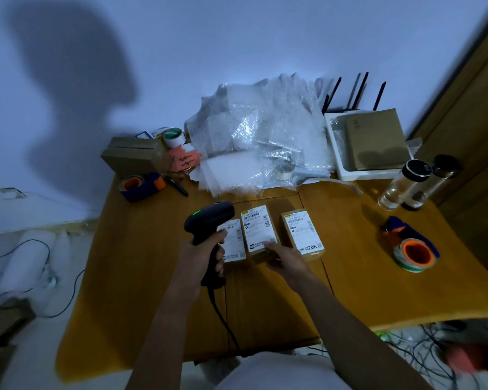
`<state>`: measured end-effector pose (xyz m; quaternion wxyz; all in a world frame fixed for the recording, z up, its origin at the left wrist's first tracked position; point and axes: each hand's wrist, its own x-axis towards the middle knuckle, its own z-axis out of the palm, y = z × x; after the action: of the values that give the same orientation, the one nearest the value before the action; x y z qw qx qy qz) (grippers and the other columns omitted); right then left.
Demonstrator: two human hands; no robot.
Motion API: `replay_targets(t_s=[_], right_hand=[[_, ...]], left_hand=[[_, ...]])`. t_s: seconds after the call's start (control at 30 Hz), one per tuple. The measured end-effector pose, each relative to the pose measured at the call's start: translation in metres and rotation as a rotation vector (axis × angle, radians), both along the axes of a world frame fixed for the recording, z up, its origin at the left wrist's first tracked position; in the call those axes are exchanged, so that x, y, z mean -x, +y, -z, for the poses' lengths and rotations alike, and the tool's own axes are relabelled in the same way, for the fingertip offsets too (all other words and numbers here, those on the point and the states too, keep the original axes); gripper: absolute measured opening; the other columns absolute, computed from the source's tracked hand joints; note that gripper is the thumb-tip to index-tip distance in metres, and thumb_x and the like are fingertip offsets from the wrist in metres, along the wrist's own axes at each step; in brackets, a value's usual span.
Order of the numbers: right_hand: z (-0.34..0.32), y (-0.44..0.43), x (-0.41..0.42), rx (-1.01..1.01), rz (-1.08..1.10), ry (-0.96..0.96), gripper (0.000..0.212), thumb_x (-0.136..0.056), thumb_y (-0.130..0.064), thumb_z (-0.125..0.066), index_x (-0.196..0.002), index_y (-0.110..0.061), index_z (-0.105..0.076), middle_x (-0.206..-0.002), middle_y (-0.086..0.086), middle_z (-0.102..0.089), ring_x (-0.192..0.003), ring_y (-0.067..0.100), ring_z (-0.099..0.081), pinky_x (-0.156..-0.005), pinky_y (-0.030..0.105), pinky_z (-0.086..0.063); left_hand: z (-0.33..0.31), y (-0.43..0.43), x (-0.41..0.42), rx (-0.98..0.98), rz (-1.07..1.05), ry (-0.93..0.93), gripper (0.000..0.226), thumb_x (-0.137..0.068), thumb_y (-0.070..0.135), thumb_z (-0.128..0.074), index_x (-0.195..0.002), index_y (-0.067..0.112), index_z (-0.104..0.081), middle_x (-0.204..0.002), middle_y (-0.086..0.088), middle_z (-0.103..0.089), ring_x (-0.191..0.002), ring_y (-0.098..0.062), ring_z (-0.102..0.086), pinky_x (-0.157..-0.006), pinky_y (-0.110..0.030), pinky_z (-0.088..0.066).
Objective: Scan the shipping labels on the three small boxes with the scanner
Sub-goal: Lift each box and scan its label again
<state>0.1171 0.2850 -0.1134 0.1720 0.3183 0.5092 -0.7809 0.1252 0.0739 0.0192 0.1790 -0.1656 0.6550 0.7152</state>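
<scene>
Three small cardboard boxes with white shipping labels lie side by side on the wooden table [141, 277]: a left box [233, 240], a middle box [258, 229] and a right box [302, 233]. My left hand [206, 254] grips the handle of a black corded scanner [209, 219] with a green light on top; its head hovers over the far end of the left box. My right hand [286, 258] rests its fingertips on the near end of the middle box, covering part of its label.
A heap of bubble wrap [259, 133] fills the back of the table. Tape dispensers sit at back left [141, 185] and at right [412, 246]. Two bottles [406, 184] stand at right, a larger cardboard box [133, 156] at back left.
</scene>
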Motion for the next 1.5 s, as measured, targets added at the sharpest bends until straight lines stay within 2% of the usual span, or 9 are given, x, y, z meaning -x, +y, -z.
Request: replay_targets(t_s=[0.2, 0.3, 0.5, 0.77, 0.9, 1.07, 1.2, 1.33, 1.5], right_hand=[[0.005, -0.003, -0.006, 0.222, 0.153, -0.068, 0.049, -0.087, -0.016, -0.076, -0.132, -0.005, -0.059, -0.124, 0.018, -0.069, -0.115, 0.032, -0.066, -0.088, 0.042, -0.060], [0.007, -0.004, -0.008, 0.271, 0.181, -0.096, 0.046, -0.091, -0.015, -0.072, -0.134, -0.005, -0.057, -0.125, 0.019, -0.067, -0.111, 0.032, -0.067, -0.078, 0.038, -0.063], [0.011, -0.007, -0.003, 0.228, 0.209, -0.152, 0.045, -0.095, -0.017, -0.068, -0.135, -0.004, -0.052, -0.115, 0.019, -0.066, -0.099, 0.032, -0.067, -0.057, 0.036, -0.064], [0.024, -0.018, 0.010, 0.133, 0.196, -0.173, 0.042, -0.095, -0.007, -0.067, -0.131, 0.007, -0.051, -0.117, 0.025, -0.066, -0.091, 0.034, -0.068, -0.049, 0.034, -0.061], [0.044, -0.020, 0.015, 0.000, 0.183, -0.183, 0.056, -0.092, -0.010, -0.072, -0.140, 0.001, -0.047, -0.123, 0.024, -0.067, -0.101, 0.038, -0.071, -0.066, 0.046, -0.065], [0.055, -0.019, 0.019, -0.129, 0.128, -0.178, 0.063, -0.092, -0.020, -0.073, -0.144, -0.005, -0.042, -0.129, 0.020, -0.066, -0.112, 0.038, -0.068, -0.095, 0.056, -0.057], [0.052, -0.020, 0.019, -0.206, 0.092, -0.163, 0.072, -0.093, -0.025, -0.071, -0.153, -0.009, -0.036, -0.133, 0.019, -0.063, -0.113, 0.037, -0.067, -0.093, 0.053, -0.059], [0.038, -0.021, 0.015, -0.296, 0.036, -0.180, 0.062, -0.097, -0.028, -0.067, -0.151, -0.012, -0.041, -0.132, 0.017, -0.064, -0.108, 0.033, -0.070, -0.063, 0.034, -0.059], [0.040, -0.024, 0.013, -0.321, 0.002, -0.168, 0.065, -0.096, -0.028, -0.067, -0.153, -0.014, -0.039, -0.137, 0.016, -0.061, -0.112, 0.033, -0.068, -0.075, 0.038, -0.061]], left_hand=[[-0.002, -0.004, -0.003, 0.002, -0.028, -0.021, 0.023, -0.091, 0.026, -0.074, -0.085, 0.007, -0.063, -0.056, -0.003, -0.054, -0.044, -0.016, -0.048, -0.047, -0.027, -0.047], [-0.001, -0.005, -0.004, 0.002, -0.034, -0.018, 0.022, -0.091, 0.026, -0.074, -0.086, 0.008, -0.062, -0.056, -0.003, -0.054, -0.045, -0.017, -0.048, -0.047, -0.027, -0.047], [0.001, -0.004, -0.006, 0.013, -0.018, -0.016, 0.023, -0.091, 0.026, -0.073, -0.088, 0.006, -0.061, -0.057, -0.003, -0.054, -0.046, -0.017, -0.047, -0.049, -0.028, -0.047], [0.001, -0.003, -0.006, 0.018, -0.023, -0.028, 0.024, -0.091, 0.025, -0.074, -0.091, 0.004, -0.061, -0.057, -0.004, -0.053, -0.045, -0.018, -0.047, -0.048, -0.028, -0.047], [0.002, -0.003, -0.008, 0.017, -0.032, -0.023, 0.025, -0.091, 0.025, -0.074, -0.092, 0.004, -0.061, -0.057, -0.004, -0.053, -0.045, -0.018, -0.047, -0.048, -0.028, -0.047], [0.004, -0.005, -0.010, 0.015, -0.042, -0.039, 0.025, -0.091, 0.026, -0.074, -0.092, 0.005, -0.062, -0.057, -0.004, -0.053, -0.045, -0.018, -0.047, -0.049, -0.028, -0.048], [0.007, -0.006, -0.011, 0.015, -0.041, -0.039, 0.024, -0.090, 0.026, -0.075, -0.091, 0.006, -0.062, -0.057, -0.004, -0.053, -0.045, -0.018, -0.047, -0.050, -0.029, -0.047], [0.008, -0.006, -0.010, 0.009, -0.035, -0.035, 0.025, -0.090, 0.027, -0.075, -0.092, 0.005, -0.062, -0.058, -0.005, -0.053, -0.046, -0.019, -0.047, -0.051, -0.030, -0.047], [0.009, -0.005, -0.010, 0.022, -0.030, -0.033, 0.024, -0.090, 0.027, -0.075, -0.090, 0.006, -0.063, -0.057, -0.004, -0.053, -0.046, -0.018, -0.047, -0.051, -0.030, -0.046]])
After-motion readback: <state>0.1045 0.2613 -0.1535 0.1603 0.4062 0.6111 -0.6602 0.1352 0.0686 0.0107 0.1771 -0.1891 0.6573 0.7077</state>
